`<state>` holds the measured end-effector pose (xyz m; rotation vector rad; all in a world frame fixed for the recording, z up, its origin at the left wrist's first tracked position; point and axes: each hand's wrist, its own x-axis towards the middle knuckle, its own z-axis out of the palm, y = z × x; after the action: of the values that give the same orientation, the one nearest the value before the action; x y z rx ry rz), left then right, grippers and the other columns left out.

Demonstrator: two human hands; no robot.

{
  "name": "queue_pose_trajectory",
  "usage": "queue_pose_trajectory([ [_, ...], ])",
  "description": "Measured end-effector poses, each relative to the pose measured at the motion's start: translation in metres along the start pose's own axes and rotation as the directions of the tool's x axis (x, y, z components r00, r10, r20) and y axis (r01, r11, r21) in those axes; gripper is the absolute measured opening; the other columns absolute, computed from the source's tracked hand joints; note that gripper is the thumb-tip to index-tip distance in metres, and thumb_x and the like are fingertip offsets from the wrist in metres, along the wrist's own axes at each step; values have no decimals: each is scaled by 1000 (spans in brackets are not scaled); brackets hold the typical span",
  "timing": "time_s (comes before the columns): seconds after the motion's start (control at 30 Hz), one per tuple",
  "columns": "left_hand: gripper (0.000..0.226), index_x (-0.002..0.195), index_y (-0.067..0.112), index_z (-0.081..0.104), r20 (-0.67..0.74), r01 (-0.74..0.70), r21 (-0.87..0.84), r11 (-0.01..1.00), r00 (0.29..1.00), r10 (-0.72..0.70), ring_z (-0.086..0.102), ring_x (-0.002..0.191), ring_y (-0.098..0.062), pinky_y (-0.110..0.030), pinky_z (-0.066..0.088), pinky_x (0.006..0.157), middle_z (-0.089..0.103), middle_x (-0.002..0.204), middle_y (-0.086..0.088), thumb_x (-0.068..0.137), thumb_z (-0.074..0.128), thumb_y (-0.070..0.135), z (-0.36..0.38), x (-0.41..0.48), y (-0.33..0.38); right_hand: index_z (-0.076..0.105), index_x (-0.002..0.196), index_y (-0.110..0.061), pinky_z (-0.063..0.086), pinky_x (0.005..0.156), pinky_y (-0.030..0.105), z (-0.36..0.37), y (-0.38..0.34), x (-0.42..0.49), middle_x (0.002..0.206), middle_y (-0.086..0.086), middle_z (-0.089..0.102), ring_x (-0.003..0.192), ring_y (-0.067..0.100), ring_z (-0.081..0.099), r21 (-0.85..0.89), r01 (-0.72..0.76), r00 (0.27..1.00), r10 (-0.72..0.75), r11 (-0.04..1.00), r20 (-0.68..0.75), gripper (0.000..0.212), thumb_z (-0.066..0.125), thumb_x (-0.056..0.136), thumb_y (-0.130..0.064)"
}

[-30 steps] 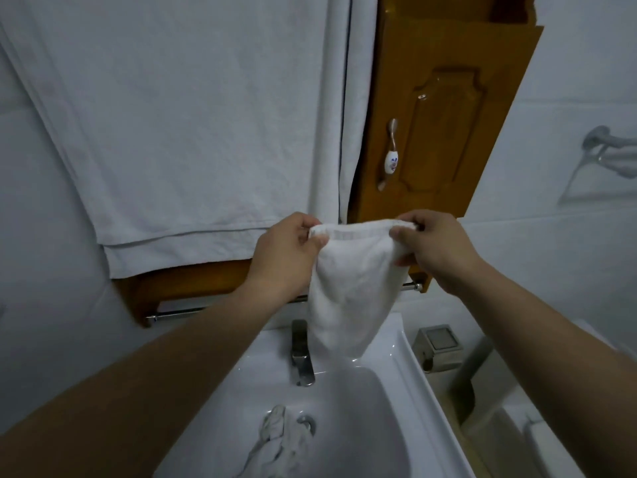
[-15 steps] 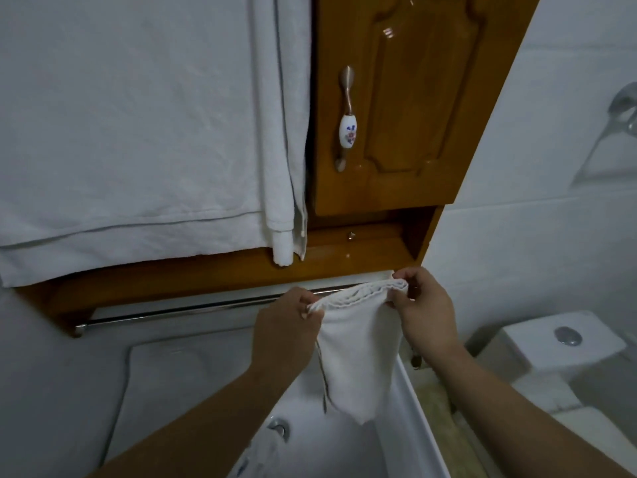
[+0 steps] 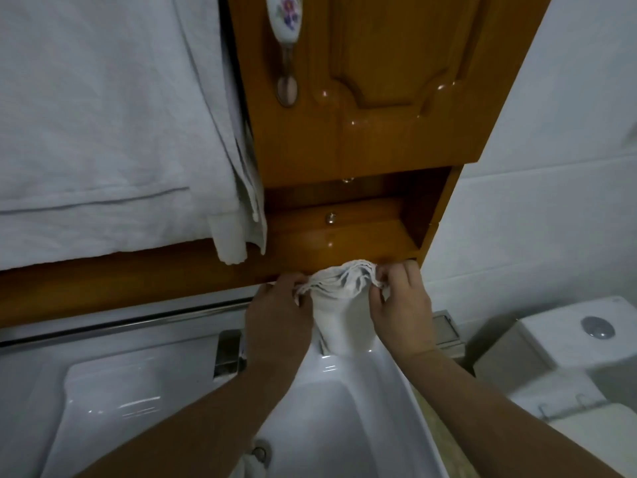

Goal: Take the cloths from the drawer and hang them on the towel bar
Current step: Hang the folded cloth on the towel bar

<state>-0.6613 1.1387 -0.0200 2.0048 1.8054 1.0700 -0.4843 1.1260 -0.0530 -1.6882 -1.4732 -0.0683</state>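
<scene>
White wall tiles surround an orange-brown wooden wall cabinet point(image 3: 379, 139), and a big white terry towel point(image 3: 103, 115) hangs at its left side. Under the cabinet door sits a small wooden drawer point(image 3: 344, 236) with a round metal knob. Lower, a thin chrome towel bar point(image 3: 120, 322) runs above a white ceramic sink point(image 3: 344, 426). The small white cloth point(image 3: 339, 305) is at the right end of this bar, just under the drawer, bunched at its top edge and hanging down toward the sink's back rim. The left hand point(image 3: 275, 315) grips the left part of the bunched edge and the right hand point(image 3: 400, 312) pinches the right part, both with curled fingers. Whether the cloth already lies over the bar I cannot tell, because the hands hide it.
</scene>
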Motion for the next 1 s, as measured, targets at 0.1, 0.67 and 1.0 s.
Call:
queue_pose_trajectory([
  [0.1,21,93,13,74,-16,-279,145,949,958,285,66,65,-26,-33,53,64,72,75,-8,74,84,8,24,6,-23,64,97,-9,56,68,31,16,23,-4,105,13,61,87,24,60,-76,193,981,-191,978,30,15,73,86,-7],
  [0.67,90,97,20,68,230,-195,596,779,971,67,45,57,-21,-35,41,67,49,64,-3,92,-11,62,46,46,-64,50,76,-28,42,73,38,37,0,35,68,-1,51,69,29,60,-187,199,919,-116,962,376,27,49,102,-35],
  [1.0,53,65,16,48,239,-541,589,600,827,509,15,34,-13,-17,17,46,25,44,4,100,25,48,16,44,-109,48,66,-25,45,73,35,35,2,43,62,-7,51,66,14,55,-359,384,801,-113,851,588,69,12,89,-80],
])
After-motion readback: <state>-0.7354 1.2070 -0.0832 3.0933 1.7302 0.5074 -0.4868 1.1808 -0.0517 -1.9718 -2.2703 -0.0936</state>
